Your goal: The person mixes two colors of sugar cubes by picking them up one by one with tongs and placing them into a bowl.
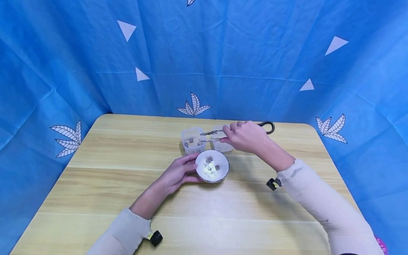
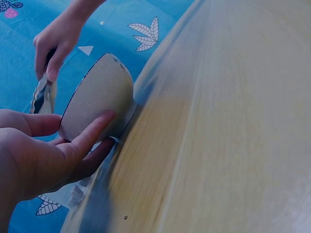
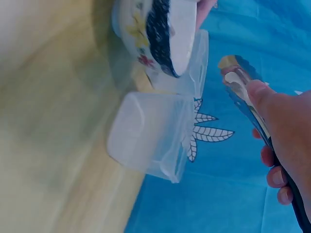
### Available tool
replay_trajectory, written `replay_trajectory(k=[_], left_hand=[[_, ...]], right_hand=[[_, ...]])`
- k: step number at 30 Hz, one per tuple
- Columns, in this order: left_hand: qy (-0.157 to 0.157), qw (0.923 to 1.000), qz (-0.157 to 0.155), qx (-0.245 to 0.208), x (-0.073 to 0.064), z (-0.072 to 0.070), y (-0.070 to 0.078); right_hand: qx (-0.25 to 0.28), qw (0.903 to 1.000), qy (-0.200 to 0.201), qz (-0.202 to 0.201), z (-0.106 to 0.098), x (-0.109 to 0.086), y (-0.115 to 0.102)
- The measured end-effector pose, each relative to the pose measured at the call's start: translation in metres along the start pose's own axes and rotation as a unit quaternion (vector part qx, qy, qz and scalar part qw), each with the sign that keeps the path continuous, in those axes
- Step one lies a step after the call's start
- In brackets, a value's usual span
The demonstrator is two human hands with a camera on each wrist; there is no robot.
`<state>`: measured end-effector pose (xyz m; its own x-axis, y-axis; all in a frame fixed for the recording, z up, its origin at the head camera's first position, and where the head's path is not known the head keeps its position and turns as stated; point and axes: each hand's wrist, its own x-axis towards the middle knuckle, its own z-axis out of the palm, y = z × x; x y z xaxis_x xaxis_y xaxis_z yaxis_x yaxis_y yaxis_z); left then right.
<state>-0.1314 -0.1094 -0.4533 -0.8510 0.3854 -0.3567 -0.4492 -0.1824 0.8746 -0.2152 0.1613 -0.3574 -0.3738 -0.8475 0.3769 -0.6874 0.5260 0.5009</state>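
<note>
The fingers of the left hand (image 1: 176, 173) grasped the patterned bowl (image 1: 222, 160), apparently to steady it in front of two lidless plastic containers (image 1: 224, 147). Behind the bowl, the right hand (image 1: 247, 136) had its fingers around metal tongs (image 1: 211, 132), presumably to control both arms. Pale wood-grain counter (image 1: 242, 226) lay beneath the bowl; leaf-printed blue cloth (image 1: 178, 46) hung behind.

No words, brands or numbers can be read on the flower-patterned bowl (image 1: 224, 165), the metal tongs (image 3: 238, 85), the translucent plastic containers (image 3: 150, 131) or the blue drape (image 1: 261, 42); a grey mark (image 1: 296, 172) on the right sleeve (image 1: 318, 203) is too blurred to decipher.
</note>
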Motion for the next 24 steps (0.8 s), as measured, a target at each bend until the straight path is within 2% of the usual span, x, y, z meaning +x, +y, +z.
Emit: replay_trajectory(k=[5, 11, 24], left_hand=[[-0.001, 1.0, -0.001, -0.001, 0.0, -0.001, -0.001], [-0.001, 1.0, 0.0, 0.0, 0.001, 0.0, -0.002], [0.001, 1.0, 0.0, -0.001, -0.001, -0.001, 0.0]], right_hand=[[-0.025, 0.9992, -0.02, -0.025, 0.004, 0.023, 0.004], [-0.035, 0.9961, -0.062, -0.052, 0.01, 0.044, 0.005], [-0.009, 0.9852, -0.145, -0.092, 0.022, 0.077, 0.0]])
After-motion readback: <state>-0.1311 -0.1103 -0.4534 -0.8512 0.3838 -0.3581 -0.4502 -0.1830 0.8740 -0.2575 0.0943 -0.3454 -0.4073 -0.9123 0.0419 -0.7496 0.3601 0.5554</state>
